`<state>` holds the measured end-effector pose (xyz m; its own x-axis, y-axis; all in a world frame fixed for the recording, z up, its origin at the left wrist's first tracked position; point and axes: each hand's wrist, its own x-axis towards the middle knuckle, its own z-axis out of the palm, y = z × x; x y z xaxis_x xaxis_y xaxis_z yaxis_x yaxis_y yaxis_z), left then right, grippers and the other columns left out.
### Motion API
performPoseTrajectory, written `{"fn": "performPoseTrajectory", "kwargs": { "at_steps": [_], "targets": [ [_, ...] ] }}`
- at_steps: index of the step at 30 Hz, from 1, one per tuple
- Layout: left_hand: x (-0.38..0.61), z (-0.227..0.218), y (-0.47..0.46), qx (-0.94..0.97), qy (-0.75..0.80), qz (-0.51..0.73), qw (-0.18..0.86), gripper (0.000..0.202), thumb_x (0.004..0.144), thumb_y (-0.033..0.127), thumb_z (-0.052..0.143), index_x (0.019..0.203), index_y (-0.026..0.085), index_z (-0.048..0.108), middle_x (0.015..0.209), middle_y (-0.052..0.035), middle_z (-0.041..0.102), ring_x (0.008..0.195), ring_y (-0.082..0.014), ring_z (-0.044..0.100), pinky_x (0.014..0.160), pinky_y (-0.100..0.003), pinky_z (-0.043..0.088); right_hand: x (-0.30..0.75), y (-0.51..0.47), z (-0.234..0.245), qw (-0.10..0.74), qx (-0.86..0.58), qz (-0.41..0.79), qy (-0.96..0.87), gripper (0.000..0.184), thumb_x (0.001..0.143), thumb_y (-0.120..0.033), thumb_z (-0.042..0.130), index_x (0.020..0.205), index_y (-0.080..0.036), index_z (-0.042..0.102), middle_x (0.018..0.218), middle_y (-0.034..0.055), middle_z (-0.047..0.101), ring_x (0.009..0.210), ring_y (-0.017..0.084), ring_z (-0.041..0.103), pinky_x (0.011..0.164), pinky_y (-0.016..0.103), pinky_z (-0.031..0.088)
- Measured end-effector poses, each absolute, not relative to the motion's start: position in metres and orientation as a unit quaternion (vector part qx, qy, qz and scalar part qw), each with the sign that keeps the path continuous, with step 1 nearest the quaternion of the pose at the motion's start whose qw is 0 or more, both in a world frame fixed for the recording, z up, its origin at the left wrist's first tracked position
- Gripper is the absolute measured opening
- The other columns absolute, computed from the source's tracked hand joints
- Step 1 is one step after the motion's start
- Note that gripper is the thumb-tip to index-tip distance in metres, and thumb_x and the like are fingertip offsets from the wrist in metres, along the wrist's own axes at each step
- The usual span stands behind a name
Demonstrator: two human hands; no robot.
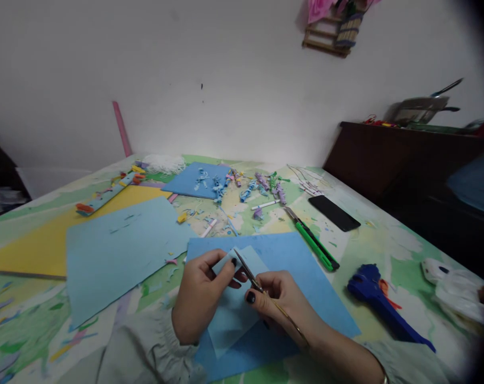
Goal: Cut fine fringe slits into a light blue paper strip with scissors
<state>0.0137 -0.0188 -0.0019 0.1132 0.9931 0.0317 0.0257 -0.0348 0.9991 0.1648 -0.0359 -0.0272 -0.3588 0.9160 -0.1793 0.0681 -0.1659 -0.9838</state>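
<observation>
My left hand point(204, 293) is closed, pinching a small light blue piece of foam or paper point(225, 261) between thumb and fingers. In my right hand point(285, 298) is a pair of scissors point(248, 272) with thin dark blades and a gold-coloured handle. Its blades point up and left and lie against the light blue piece by my left thumb. Beneath both hands lies a larger light blue sheet point(230, 328), partly covered by them. That sheet rests on a darker blue sheet point(317, 298). My right fingers hide part of the handle.
To the right are a green utility knife point(316, 245), a black phone point(335, 212) and a blue glue gun point(380, 306). Light blue point(122, 256) and yellow point(34, 245) sheets lie left. Behind are curled paper pieces point(248, 190), scraps and white string point(164, 164).
</observation>
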Motion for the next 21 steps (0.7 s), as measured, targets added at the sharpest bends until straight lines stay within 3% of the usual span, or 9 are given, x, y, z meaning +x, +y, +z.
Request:
{"fn": "performPoseTrajectory", "kwargs": {
  "at_steps": [21],
  "targets": [
    [0.0121,-0.0033,-0.0188,0.566,0.467,0.458,0.502,0.018,0.077,0.023,0.053,0.062,0.014,0.06,0.061,-0.0026,0.068,0.054,-0.0141,0.062,0.054,-0.023,0.049,0.1658,-0.0353,-0.0263,0.337,-0.462,0.606,-0.553,0.051,0.059,-0.06,0.066,0.053,-0.016,0.041,0.038,-0.0087,0.034,0.032,0.003,0.029,0.032,0.016,0.018]
  ]
}}
